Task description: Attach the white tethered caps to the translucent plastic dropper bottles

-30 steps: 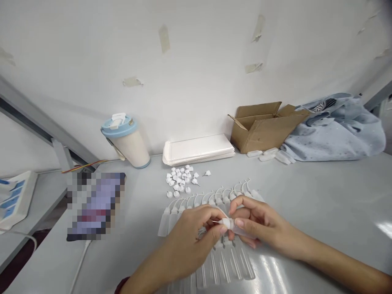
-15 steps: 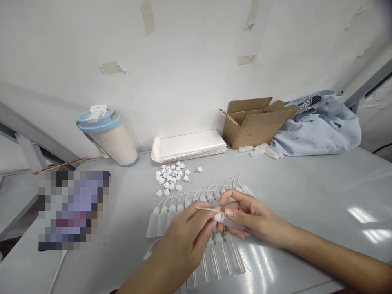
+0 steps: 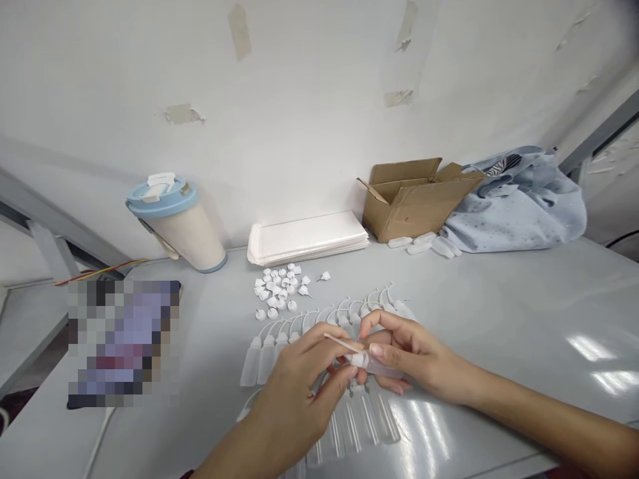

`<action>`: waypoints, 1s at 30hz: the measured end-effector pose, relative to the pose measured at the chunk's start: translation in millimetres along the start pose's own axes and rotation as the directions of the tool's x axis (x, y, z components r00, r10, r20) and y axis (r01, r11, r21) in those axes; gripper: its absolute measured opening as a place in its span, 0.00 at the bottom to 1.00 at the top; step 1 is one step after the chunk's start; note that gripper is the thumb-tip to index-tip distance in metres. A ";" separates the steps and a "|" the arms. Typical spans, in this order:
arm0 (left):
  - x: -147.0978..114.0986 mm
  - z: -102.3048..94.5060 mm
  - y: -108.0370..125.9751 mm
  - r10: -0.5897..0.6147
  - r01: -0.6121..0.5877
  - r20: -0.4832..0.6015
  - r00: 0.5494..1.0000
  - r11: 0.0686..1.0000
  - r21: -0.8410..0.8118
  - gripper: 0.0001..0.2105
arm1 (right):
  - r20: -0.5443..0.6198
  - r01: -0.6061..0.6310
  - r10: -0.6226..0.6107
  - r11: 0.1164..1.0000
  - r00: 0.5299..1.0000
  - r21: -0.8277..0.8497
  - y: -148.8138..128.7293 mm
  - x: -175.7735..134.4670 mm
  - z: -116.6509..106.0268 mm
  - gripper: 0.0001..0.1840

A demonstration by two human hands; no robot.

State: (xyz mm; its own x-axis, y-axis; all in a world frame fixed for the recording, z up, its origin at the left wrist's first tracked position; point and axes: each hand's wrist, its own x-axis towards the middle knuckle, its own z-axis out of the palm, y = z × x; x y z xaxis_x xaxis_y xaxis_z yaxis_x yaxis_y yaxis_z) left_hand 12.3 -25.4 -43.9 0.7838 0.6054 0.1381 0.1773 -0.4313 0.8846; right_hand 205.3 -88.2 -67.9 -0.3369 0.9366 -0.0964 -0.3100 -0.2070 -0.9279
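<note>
My right hand (image 3: 409,356) grips a small translucent squeeze bottle (image 3: 382,368) by its body, thumb on top and fingers underneath. The bottle lies nearly level, its neck pointing left. My left hand (image 3: 304,392) closes round the white cap (image 3: 357,359) at that neck, its thumb below and fingers partly hidden. A thin pale strap (image 3: 342,342) sticks out from the cap over the left fingers. Below and behind both hands lie rows of similar bottles (image 3: 252,362) with curved straps, partly covered by the hands. Several loose white needle caps (image 3: 273,290) are heaped beyond them.
A stack of white trays (image 3: 309,236) lies by the wall, beside an open cardboard box (image 3: 414,209). Several loose bottles (image 3: 419,245) and a light blue cloth (image 3: 519,213) are at the right. To the left stand a blue-lidded cup (image 3: 182,226) and a blurred-out flat device (image 3: 124,342).
Both hands stay together at the bottle. It has shifted slightly right and down, and the left fingers have moved round the cap, leaving more of the strap in sight.
</note>
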 end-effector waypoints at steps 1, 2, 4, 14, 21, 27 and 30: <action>-0.1 -0.2 0.2 -0.021 0.021 0.012 1.000 1.000 -0.009 0.09 | 0.005 0.003 -0.003 1.000 1.000 0.008 0.3 0.1 -0.4 0.13; -0.2 -0.2 0.2 -0.053 0.054 0.029 0.998 0.998 -0.017 0.08 | 0.013 0.004 -0.004 1.000 1.000 0.011 0.1 0.0 -0.4 0.13; -0.4 0.7 -0.6 -0.103 0.104 0.054 0.993 0.994 -0.020 0.06 | 0.027 -0.004 0.004 1.000 1.000 0.010 -0.9 -0.8 0.1 0.13; 0.9 0.8 -2.8 0.073 -0.071 -0.028 0.997 0.995 0.074 0.03 | 0.046 -0.070 0.072 0.996 0.996 -0.047 -2.8 -3.9 5.0 0.19; 2.6 -4.7 -7.8 0.042 -0.030 -0.124 0.991 0.995 0.094 0.03 | -0.119 0.117 -0.230 0.797 0.966 -0.592 -5.5 -8.7 1.6 0.09; 1.8 1.9 -15.2 0.167 -0.146 -0.198 0.966 0.983 0.115 0.09 | -0.150 0.035 -0.102 0.917 0.983 -0.398 -2.0 -5.6 2.8 0.13; 2.2 1.9 -13.4 0.120 -0.104 -0.193 0.974 0.990 0.092 0.09 | -0.157 0.013 -0.067 0.947 0.985 -0.322 -1.5 -4.2 2.8 0.14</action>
State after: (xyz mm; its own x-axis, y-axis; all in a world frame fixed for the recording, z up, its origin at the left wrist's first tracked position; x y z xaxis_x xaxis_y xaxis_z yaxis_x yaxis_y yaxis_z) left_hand 12.8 -19.5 -56.3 0.6697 0.6668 0.3270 0.1487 -0.5518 0.8206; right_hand 204.7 -92.7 -65.1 -0.1714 0.9811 -0.0894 -0.0118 -0.0927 -0.9956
